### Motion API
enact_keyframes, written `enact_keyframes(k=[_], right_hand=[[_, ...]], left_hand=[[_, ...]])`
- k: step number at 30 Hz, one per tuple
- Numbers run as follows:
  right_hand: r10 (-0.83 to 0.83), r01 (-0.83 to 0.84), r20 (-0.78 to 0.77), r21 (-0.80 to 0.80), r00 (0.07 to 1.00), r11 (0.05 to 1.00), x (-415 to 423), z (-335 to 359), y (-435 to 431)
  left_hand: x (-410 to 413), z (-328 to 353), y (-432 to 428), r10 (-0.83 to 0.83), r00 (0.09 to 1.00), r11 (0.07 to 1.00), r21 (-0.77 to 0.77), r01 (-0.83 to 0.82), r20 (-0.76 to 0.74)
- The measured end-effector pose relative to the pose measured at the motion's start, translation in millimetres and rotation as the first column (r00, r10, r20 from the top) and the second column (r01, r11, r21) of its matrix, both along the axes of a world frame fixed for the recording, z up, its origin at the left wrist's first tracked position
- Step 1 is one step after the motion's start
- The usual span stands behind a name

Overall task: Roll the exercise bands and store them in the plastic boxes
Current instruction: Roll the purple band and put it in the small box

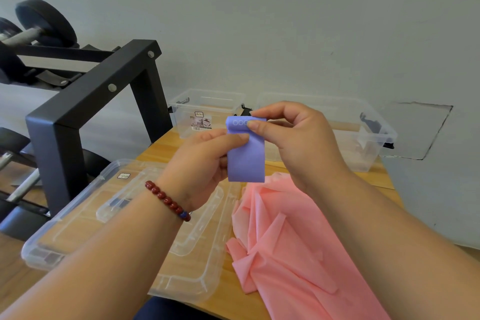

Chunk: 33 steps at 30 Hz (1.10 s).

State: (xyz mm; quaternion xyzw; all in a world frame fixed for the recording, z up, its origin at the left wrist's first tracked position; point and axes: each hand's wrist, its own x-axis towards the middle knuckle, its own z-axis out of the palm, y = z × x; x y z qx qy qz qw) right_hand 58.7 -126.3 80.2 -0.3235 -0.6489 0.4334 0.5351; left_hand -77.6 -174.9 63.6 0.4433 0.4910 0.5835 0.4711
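Head view, purple band (246,161): I see it held up in the air, its top end curled into a small roll with little white rings on it. The rest hangs down flat.
Left hand (200,163): It pinches the left side of the purple band, just under the roll, thumb in front.
Right hand (298,138): It pinches the roll at the top of the purple band with thumb and first finger.
Bracelet (167,200): Dark red beads on the left wrist, below the purple band.
Pink band (298,241): It lies crumpled on the table, below the purple band and to its right.
Table (161,149): Wooden, under the purple band.
Small box (205,112): Clear plastic, open, behind the purple band to its left.
Big box (363,143): Clear plastic, open, behind the purple band to its right.
Lids (78,221): Clear plastic, lying flat on the table, left of and below the purple band.
Rack (104,91): Black metal, holding dumbbells, well to the left of the purple band.
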Motion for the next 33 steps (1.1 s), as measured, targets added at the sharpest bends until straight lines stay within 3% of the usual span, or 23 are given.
enact_keyframes(k=[4,15,23,33], right_hand=[[-0.002,0.002,0.001,0.015,1.000,1.000,0.1,-1.7,0.8],[0.059,-0.061,0.023,0.091,0.998,0.994,2.3,-4.0,1.5],[0.165,-0.162,-0.005,-0.225,0.986,0.961,6.0,-2.9,1.6],[0.070,-0.065,0.026,-0.163,0.997,0.984,2.3,-4.3,2.1]], left_hand=[[1.1,-2.0,0.8,0.021,0.998,1.000,0.008,-0.021,-0.052],[-1.6,0.2,3.0,0.003,1.000,0.999,0.040,-0.003,-0.009],[0.2,2.8,2.6,-0.018,0.998,0.999,0.034,0.020,-0.055],[-1.0,4.8,1.7,-0.044,0.998,0.999,0.029,0.045,-0.051]])
